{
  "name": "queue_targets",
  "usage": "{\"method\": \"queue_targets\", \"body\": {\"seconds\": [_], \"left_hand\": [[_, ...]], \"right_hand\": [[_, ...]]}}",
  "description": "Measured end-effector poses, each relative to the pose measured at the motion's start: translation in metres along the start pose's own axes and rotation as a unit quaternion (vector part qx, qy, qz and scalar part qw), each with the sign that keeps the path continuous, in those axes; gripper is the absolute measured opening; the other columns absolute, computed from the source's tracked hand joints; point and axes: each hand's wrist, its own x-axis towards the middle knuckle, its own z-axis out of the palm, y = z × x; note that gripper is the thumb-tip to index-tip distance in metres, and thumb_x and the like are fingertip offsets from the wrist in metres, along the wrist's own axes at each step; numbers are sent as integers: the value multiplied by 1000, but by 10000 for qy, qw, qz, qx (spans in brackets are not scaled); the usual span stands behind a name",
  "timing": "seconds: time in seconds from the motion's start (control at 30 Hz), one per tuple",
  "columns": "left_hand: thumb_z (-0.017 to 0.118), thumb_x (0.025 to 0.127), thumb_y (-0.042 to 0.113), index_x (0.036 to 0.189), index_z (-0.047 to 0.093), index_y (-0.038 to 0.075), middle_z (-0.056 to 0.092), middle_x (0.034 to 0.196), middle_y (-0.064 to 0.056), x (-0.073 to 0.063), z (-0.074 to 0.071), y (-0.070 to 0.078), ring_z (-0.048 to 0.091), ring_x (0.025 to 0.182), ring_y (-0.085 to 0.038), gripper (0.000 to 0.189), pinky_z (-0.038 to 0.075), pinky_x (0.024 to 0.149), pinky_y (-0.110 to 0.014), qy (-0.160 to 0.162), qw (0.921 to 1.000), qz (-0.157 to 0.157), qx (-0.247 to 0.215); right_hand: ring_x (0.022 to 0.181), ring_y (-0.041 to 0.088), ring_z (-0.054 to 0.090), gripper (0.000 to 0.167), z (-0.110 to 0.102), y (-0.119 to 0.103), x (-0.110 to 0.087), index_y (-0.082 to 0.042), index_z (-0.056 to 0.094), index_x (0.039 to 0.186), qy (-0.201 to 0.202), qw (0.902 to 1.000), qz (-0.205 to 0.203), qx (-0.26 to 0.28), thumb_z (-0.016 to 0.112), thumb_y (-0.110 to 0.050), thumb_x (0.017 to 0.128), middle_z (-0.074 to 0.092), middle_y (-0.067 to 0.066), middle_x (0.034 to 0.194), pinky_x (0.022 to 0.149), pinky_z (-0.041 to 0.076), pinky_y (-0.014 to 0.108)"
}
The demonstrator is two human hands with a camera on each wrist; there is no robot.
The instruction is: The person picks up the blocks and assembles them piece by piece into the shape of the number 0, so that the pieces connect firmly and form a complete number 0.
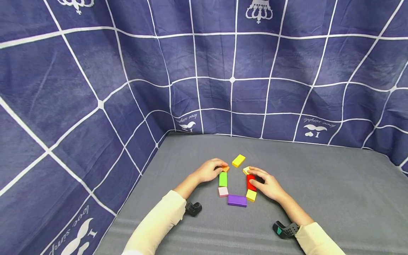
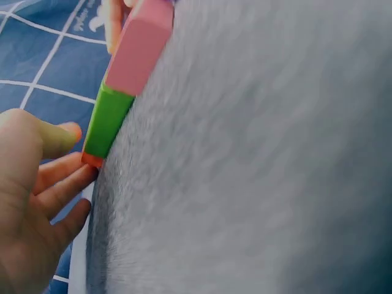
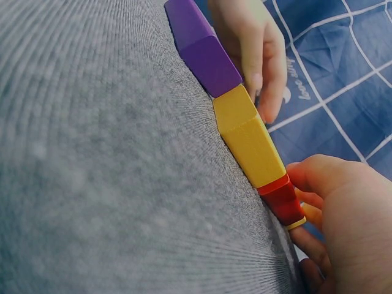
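My left hand (image 1: 209, 170) rests by an orange block (image 1: 225, 169), its fingertips touching it. The left wrist view shows the thumb apart from the fingers. Directly below lies a green block (image 1: 222, 179), then a pink block (image 1: 223, 192). On the other side my right hand (image 1: 269, 185) reaches over a red block (image 1: 250, 182), the thumb on it. Its extended fingers touch a pale yellow block (image 1: 246, 170), partly covering it. A yellow block (image 1: 251, 196) sits at the red one's near end. Nearest me lies a purple block (image 1: 237, 200).
A longer yellow block (image 1: 238, 160) lies tilted at the far side, between the two rows. Everything rests on a grey cloth surface (image 1: 334, 187). Blue curtains (image 1: 248, 95) with white lines hang behind and at left. Both wrists wear black bands (image 1: 192, 208).
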Motion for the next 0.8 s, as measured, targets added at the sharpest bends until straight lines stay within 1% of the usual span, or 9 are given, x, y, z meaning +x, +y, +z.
{"method": "queue_targets", "body": {"seconds": [0.17, 0.27, 0.37, 0.53, 0.8], "left_hand": [[60, 93, 7, 123, 64, 2, 63, 121, -12, -11, 7, 1, 58, 115, -25, 31, 42, 100, -36, 355, 9992, -42, -203], [61, 92, 9, 125, 64, 2, 62, 123, -11, -17, 12, 3, 57, 117, -24, 33, 41, 101, -37, 538, 9978, -164, -358], [62, 92, 10, 127, 63, 3, 61, 125, -11, -21, 16, 4, 56, 118, -25, 36, 41, 101, -39, 656, 9964, -261, -473], [62, 92, 11, 128, 62, 2, 61, 125, -13, -25, 21, 2, 56, 118, -26, 37, 42, 101, -41, 730, 9958, -241, -504], [61, 91, 13, 128, 62, 3, 59, 127, -12, -26, 21, 2, 55, 120, -27, 38, 40, 102, -43, 672, 9953, -428, -551]], "right_hand": [[126, 35, 50, 33, 1, 1, 0, -6, 67, 121, 13, 10000, -28, 24, 69, -12, 88, 57, 11, 135, 100, 25, 9], [126, 36, 49, 34, 1, 1, 0, -5, 67, 121, 15, 10000, -52, 59, 69, -11, 88, 57, 12, 135, 99, 25, 9], [125, 36, 49, 34, 0, 1, -1, -5, 67, 121, 7, 10000, -61, 57, 69, -11, 88, 57, 13, 135, 99, 25, 9], [124, 37, 50, 33, 1, 1, -2, -4, 67, 120, 50, 9999, -123, -1, 69, -11, 88, 57, 14, 134, 99, 25, 9], [124, 38, 51, 32, 1, 0, -2, -4, 68, 120, 71, 9999, -150, -33, 69, -11, 89, 58, 13, 133, 100, 29, 14]]}}
